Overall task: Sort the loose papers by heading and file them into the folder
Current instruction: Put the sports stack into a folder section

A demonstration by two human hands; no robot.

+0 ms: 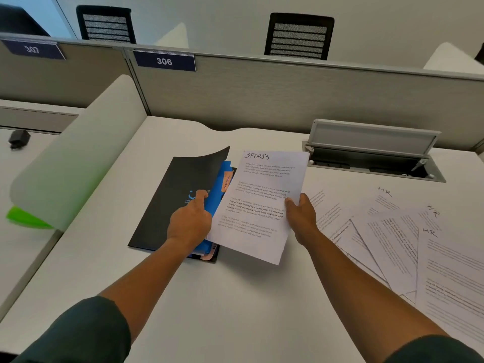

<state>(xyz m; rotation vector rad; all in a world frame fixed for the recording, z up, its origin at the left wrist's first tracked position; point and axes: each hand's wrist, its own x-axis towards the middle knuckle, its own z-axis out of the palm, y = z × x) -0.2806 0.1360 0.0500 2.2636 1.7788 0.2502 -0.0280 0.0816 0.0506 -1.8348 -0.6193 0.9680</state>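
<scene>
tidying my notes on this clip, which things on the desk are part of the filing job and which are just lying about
Part of the job:
- SPORTS sheet, in the right hand
- black folder, held open by the left hand
- blue divider
- HR papers

Just lying about:
- cable box
- black adapter
- green item

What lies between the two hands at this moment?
In the head view, the SPORTS sheet spans the gap: the right hand pinches its right edge, and its left edge reaches the left hand, which holds the folder open.
</scene>
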